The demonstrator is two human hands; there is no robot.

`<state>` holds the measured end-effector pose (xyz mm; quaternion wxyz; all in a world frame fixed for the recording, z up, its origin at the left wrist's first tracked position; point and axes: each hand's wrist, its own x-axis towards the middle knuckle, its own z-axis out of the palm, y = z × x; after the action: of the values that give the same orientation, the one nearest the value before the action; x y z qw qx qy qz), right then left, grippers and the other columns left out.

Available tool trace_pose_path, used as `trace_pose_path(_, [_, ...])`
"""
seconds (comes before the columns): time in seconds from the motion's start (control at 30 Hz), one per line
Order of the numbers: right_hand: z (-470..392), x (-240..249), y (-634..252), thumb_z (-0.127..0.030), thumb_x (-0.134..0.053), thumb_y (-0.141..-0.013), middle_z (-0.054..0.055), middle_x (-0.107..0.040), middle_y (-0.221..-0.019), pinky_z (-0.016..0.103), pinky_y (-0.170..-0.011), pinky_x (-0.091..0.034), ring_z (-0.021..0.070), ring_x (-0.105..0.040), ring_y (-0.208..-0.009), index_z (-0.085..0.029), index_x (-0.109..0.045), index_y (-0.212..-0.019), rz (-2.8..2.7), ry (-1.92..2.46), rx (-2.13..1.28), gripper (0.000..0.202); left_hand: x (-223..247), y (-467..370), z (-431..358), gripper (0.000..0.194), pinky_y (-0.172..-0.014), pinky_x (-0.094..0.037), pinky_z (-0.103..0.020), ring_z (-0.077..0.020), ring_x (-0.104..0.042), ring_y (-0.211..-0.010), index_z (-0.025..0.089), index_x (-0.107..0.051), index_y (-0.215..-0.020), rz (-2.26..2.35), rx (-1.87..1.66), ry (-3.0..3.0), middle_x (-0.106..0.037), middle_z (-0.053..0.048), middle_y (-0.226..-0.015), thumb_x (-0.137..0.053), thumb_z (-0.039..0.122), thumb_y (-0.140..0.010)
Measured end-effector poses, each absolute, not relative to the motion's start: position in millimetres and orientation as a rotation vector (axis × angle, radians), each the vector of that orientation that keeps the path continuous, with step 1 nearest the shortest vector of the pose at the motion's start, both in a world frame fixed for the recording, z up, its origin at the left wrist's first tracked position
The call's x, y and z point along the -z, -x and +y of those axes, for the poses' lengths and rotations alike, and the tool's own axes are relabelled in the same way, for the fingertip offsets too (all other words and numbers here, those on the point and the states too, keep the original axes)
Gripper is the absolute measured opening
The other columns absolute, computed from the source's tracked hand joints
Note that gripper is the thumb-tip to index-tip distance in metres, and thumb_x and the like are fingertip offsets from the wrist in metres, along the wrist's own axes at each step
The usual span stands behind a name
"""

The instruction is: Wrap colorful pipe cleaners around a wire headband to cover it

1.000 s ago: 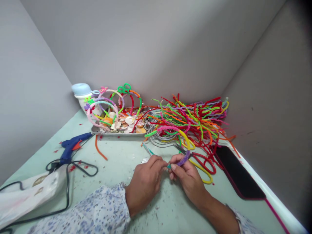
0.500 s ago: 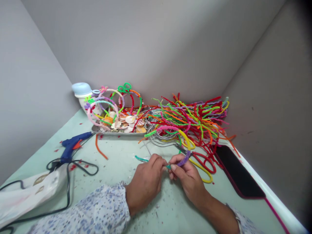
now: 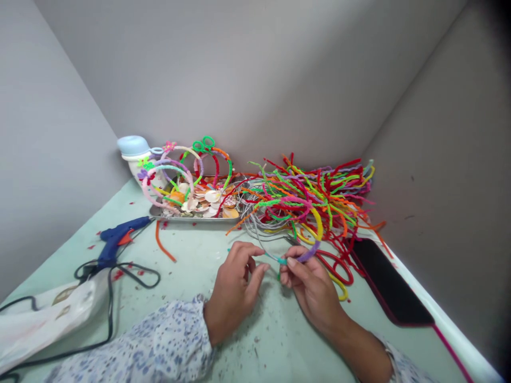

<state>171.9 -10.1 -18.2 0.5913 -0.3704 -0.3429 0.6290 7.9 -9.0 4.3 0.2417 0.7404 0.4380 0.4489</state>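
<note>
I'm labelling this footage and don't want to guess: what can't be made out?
Head view:
Teal wrapping: partly covered by the right hand.
Teal tip: remainder hidden by the left hand.
Red-handled scissors: middle hidden by the right hand.
Dark cord: cut off by the left edge.
Red flecks: too small to identify.

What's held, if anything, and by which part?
Right hand pinches the hoop by its teal section, near the purple. Left hand: thumb and forefinger parted; any hold is unclear.
</note>
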Motion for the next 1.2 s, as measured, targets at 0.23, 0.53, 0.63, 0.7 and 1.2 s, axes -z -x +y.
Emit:
trace_pose_path(0.23, [-16,20,-171,-0.031,-0.065,-0.083,-0.002,-0.062,-0.066,0.023,-0.055,-0.042,0.0115,-0.056,-0.058,-0.02,-0.056,-0.091,-0.908,0.835,-1.54,0.016,-6,-9,-6,0.015,-0.065,-0.045,-0.024,-0.0127,-0.053,-0.073,0.019,-0.061,-0.099,1.158,-1.158,-1.99,-0.056,-0.005,-0.095,-0.057,0.015,-0.085])
trace_pose_path(0.53, [-18,21,-172,-0.03,-0.061,-0.086,-0.002,-0.062,-0.068,0.024,-0.059,-0.042,0.0114,-0.055,-0.06,-0.021,-0.055,-0.095,-0.984,0.828,-1.536,0.013,-6,-7,-4,0.009,-0.067,-0.044,-0.023,-0.0131,-0.056,-0.078,0.016,-0.065,-0.088,1.087,-1.172,-2.0,-0.059,-0.005,-0.089,-0.058,0.013,-0.084])
trace_pose_path(0.63, [-19,21,-172,-0.03,-0.06,-0.087,-0.002,-0.062,-0.068,0.024,-0.059,-0.042,0.0113,-0.055,-0.061,-0.021,-0.055,-0.094,-1.003,0.828,-1.522,0.013,-7,-7,-4,0.008,-0.073,-0.045,-0.025,-0.0146,-0.056,-0.084,0.016,-0.065,-0.086,1.058,-1.172,-2.004,-0.059,-0.005,-0.087,-0.057,0.013,-0.085])
trace_pose_path(0.7, [-19,20,-171,-0.031,-0.061,-0.086,-0.002,-0.061,-0.067,0.024,-0.059,-0.042,0.0115,-0.055,-0.061,-0.02,-0.055,-0.094,-1.006,0.839,-1.507,0.015,-9,-8,-4,0.009,-0.074,-0.045,-0.025,-0.0146,-0.056,-0.085,0.016,-0.064,-0.086,1.048,-1.168,-2.002,-0.059,-0.005,-0.087,-0.056,0.013,-0.086])
trace_pose_path(1.2, [-18,14,-170,-0.038,-0.06,-0.085,-0.001,-0.059,-0.066,0.028,-0.061,-0.045,0.0142,-0.055,-0.062,-0.02,-0.055,-0.091,-1.152,1.042,-1.277,0.019,-16,-11,-4,0.016,-0.066,-0.044,-0.023,-0.0136,-0.057,-0.07,0.015,-0.062,-0.086,1.088,-0.942,-1.776,-0.062,-0.002,-0.078,-0.049,0.025,-0.09])
